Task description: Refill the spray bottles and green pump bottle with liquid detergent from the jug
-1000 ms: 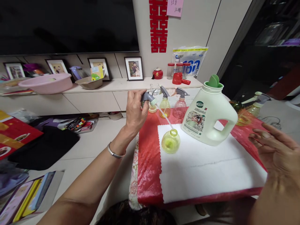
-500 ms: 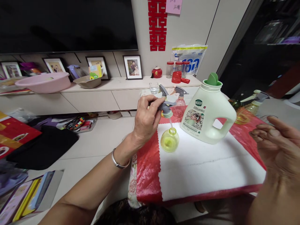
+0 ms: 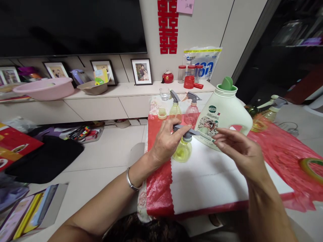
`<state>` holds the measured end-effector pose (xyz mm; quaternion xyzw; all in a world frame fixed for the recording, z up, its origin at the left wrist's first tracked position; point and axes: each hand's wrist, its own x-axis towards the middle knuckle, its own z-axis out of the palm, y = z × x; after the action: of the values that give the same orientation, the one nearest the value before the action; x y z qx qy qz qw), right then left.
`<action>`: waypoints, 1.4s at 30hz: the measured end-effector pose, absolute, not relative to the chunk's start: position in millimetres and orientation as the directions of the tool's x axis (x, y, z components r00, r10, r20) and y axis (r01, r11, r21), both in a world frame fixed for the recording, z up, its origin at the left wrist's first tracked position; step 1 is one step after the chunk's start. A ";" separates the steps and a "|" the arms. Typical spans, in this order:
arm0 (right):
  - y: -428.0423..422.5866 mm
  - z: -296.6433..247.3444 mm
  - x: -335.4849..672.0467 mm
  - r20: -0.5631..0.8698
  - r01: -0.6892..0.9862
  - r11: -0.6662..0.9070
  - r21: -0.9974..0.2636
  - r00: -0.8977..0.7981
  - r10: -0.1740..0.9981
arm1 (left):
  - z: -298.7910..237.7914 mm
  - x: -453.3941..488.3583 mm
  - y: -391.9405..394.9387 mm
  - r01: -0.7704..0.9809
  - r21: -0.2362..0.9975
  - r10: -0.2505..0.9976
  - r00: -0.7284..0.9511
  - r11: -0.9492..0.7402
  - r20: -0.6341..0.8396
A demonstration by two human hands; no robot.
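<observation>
My left hand (image 3: 166, 140) is closed around the grey trigger spray head (image 3: 187, 133), which sits at the neck of a small round yellow bottle (image 3: 182, 153). Some yellow-green liquid shows in the bottle, upright on a white sheet (image 3: 212, 188). Whether the head is screwed tight I cannot tell. My right hand (image 3: 239, 151) hangs in the air right of the bottle, fingers apart and holding nothing. Just beyond it stands a large pale green detergent jug (image 3: 224, 107), with a green cap piece (image 3: 227, 83) in its mouth.
Behind are a yellow spray bottle (image 3: 175, 107), a pink spray bottle (image 3: 192, 112), a yellowish measuring cup (image 3: 162, 113) and a glass cup (image 3: 165, 94). At the right, a roll of tape (image 3: 313, 168) lies on red plastic (image 3: 282, 148) near another spray bottle (image 3: 270, 114).
My left hand has lowered the spray head, its tube going into the yellow bottle, until the head meets the neck. My right hand has moved in from the right edge toward the bottle.
</observation>
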<state>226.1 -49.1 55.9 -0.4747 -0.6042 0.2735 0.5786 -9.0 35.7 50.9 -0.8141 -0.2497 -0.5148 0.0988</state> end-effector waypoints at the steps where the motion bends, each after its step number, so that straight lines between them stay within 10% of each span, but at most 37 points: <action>1: -47.1 53.9 220.6 0.421 0.275 0.381 -0.883 0.105 0.901 | 49.1 -9.3 35.0 0.514 0.093 0.307 0.350 -0.853 0.885; 33: -13.9 31.1 157.9 0.437 0.441 0.419 -0.794 -0.066 0.897 | 37.5 -12.6 24.5 0.482 0.245 0.437 0.339 -0.841 0.833; 42: -14.4 27.8 156.6 0.399 0.409 0.374 -0.833 -0.024 0.916 | -0.4 -5.4 -5.9 0.221 0.776 0.758 -0.178 -0.590 0.627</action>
<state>156.6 -14.4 27.8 -0.4965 -0.6674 0.2582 0.4914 -5.4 -5.9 -0.4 -0.6073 -0.4032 -0.6530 -0.2057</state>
